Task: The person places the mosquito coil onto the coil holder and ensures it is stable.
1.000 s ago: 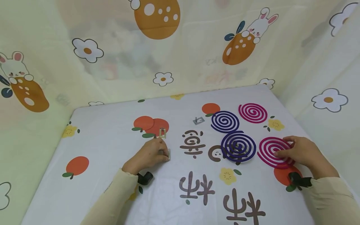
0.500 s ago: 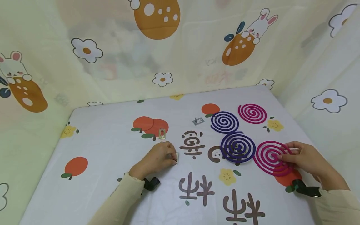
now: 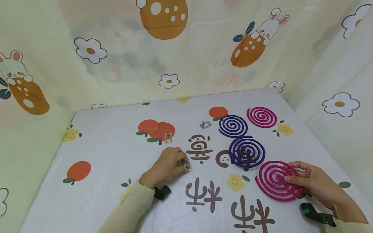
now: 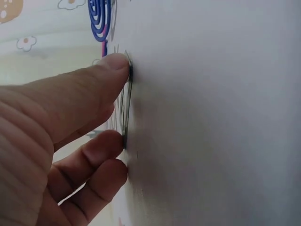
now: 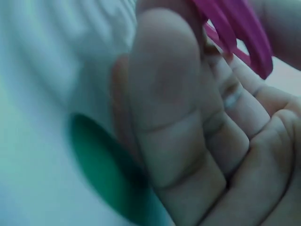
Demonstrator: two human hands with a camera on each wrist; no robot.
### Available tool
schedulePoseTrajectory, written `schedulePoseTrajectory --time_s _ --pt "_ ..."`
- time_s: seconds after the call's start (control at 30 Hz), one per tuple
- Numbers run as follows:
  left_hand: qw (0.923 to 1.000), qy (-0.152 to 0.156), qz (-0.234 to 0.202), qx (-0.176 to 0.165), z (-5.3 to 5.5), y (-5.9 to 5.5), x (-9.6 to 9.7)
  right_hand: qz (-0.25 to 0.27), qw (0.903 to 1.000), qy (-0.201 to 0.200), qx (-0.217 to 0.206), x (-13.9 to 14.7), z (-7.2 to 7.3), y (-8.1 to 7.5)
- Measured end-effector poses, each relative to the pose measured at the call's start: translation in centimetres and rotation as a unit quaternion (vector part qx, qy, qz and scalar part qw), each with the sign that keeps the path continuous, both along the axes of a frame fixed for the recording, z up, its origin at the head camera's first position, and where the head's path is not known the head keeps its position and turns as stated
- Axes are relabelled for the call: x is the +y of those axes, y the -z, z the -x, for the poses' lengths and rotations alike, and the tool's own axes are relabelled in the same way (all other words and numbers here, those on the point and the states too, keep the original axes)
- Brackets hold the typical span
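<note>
Over printed cloth [image 3: 110, 145], round pink spiral [image 3: 278, 180] held in right grip [image 3: 317, 184], thin metal plate [image 3: 189, 167] in left grip [image 3: 167, 166]

High head view, close wrist views

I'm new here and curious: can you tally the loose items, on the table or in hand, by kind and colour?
Dark blue mosquito coils: 2
Pink mosquito coils: 2, one in the right hand
Metal coil stands: 3, one in the left hand
Total: 7
</note>
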State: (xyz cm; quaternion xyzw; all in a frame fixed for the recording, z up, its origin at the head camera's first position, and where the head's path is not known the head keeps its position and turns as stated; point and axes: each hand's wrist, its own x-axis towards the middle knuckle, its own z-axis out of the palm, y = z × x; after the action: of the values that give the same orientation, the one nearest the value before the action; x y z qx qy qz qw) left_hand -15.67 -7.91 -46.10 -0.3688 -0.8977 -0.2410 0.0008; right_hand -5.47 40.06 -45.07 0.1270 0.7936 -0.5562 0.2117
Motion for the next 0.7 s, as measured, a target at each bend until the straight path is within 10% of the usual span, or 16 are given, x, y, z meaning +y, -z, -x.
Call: schedulePoseTrajectory --time_s 0.7 --pt "0.9991 -0.039 0.014 0.0 -0.9 0.0 2.0 0.116 0.9828 -0.112 0.089 -9.7 1.1 -0.8"
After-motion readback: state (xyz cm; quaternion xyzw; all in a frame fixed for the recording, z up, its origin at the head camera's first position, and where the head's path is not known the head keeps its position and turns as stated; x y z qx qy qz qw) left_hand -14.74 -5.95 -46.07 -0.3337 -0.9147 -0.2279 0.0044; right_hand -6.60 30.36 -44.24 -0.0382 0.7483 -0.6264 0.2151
